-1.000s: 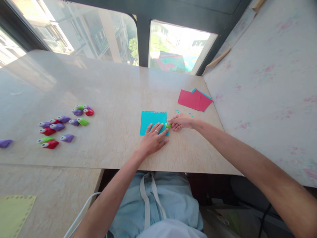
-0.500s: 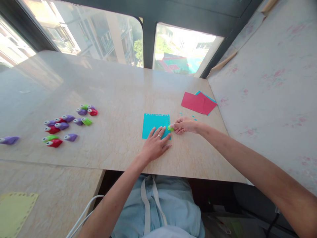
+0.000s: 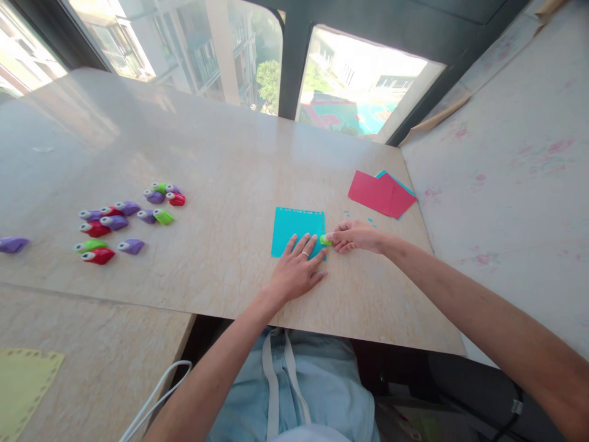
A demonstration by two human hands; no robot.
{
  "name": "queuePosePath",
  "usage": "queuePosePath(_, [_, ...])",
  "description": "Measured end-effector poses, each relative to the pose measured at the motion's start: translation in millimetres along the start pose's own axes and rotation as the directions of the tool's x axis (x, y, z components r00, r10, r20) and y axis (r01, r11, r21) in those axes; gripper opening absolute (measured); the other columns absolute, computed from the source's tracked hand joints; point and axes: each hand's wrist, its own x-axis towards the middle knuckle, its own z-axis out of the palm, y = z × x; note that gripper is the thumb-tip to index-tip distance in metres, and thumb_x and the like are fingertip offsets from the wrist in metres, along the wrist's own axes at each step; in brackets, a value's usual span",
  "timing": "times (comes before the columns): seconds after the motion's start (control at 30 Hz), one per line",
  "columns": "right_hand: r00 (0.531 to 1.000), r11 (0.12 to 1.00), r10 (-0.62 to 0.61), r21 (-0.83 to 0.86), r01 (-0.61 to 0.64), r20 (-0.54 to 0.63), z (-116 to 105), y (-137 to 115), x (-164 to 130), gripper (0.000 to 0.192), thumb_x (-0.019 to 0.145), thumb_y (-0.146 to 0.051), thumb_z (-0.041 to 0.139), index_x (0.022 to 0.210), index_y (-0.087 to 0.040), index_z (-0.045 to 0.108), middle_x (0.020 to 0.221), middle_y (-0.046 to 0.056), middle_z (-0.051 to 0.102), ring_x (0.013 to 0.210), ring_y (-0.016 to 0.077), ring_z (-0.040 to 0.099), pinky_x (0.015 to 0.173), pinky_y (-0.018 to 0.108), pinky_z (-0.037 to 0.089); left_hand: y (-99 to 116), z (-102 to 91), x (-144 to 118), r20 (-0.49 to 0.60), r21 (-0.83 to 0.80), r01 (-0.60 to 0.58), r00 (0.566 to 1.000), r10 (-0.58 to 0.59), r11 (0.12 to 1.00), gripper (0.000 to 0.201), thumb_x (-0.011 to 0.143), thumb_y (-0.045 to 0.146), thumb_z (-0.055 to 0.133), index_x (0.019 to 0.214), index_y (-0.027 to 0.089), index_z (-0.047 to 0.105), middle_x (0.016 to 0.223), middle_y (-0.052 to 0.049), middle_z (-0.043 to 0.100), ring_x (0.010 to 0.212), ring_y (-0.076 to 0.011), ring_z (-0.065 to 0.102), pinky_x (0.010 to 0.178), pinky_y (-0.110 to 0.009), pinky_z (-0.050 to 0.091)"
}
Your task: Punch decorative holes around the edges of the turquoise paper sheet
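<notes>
A square sheet of blue paper (image 3: pixel 294 224) lies on the table, with punched holes along its top edge and down part of its right edge. My left hand (image 3: pixel 301 267) rests flat on the sheet's lower right part, fingers spread, covering that corner. At the right edge of the paper, my right hand (image 3: pixel 352 236) pinches a small green hole punch (image 3: pixel 326 240). The punch sits at the paper's edge, close to my left fingertips; my right fingers hide part of it.
Red paper sheets (image 3: pixel 381 193) overlap blue ones near the wall (image 3: pixel 506 184). Tiny blue paper bits (image 3: pixel 347 213) lie beyond my right hand. Several purple, red and green punches (image 3: pixel 114 223) are grouped at left. A yellow sheet with punched edges (image 3: pixel 27 387) lies at lower left.
The camera view has shifted slightly, so the scene sits a little differently in the frame. Both hands keep their places on the paper and punch.
</notes>
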Motion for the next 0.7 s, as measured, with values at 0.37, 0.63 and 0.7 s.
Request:
queuePosePath(0.37, [1.000, 1.000, 0.014, -0.002, -0.014, -0.004, 4.4, -7.7, -2.6, 0.037, 0.066, -0.035, 0.087, 0.078, -0.011, 0.062, 0.074, 0.007, 0.066, 0.067, 0.0116, 0.064, 0.063, 0.021, 0.055, -0.9, 1.5, 0.2, -0.018, -0.021, -0.007, 1.000, 0.007, 1.000, 0.053, 0.096, 0.053, 0.034, 0.140, 0.028, 0.048, 0.159, -0.010, 0.029, 0.150, -0.0291, 0.020, 0.124, -0.055, 0.014])
queuePosePath(0.63, [0.996, 1.000, -0.009, 0.006, 0.010, -0.090, 6.8, -2.5, 3.0, 0.034, 0.066, -0.032, 0.088, 0.074, -0.010, 0.063, 0.074, 0.010, 0.069, 0.065, 0.0136, 0.066, 0.060, 0.023, 0.057, -0.3, 0.5, 0.8, 0.006, -0.012, -0.004, 1.000, 0.004, 1.000, 0.054, 0.096, 0.054, 0.031, 0.141, 0.029, 0.047, 0.159, -0.011, 0.027, 0.150, -0.0299, 0.020, 0.124, -0.056, 0.015])
queuePosePath(0.7, [0.993, 1.000, -0.016, -0.005, 0.016, -0.118, 8.9, -3.5, 2.1, 0.032, 0.068, -0.030, 0.087, 0.072, -0.010, 0.062, 0.073, 0.010, 0.069, 0.063, 0.0138, 0.066, 0.058, 0.023, 0.057, -0.1, 0.2, 0.9, 0.011, -0.010, -0.001, 1.000, 0.001, 1.000, 0.055, 0.096, 0.054, 0.031, 0.142, 0.029, 0.047, 0.159, -0.011, 0.027, 0.150, -0.0300, 0.020, 0.124, -0.056, 0.015])
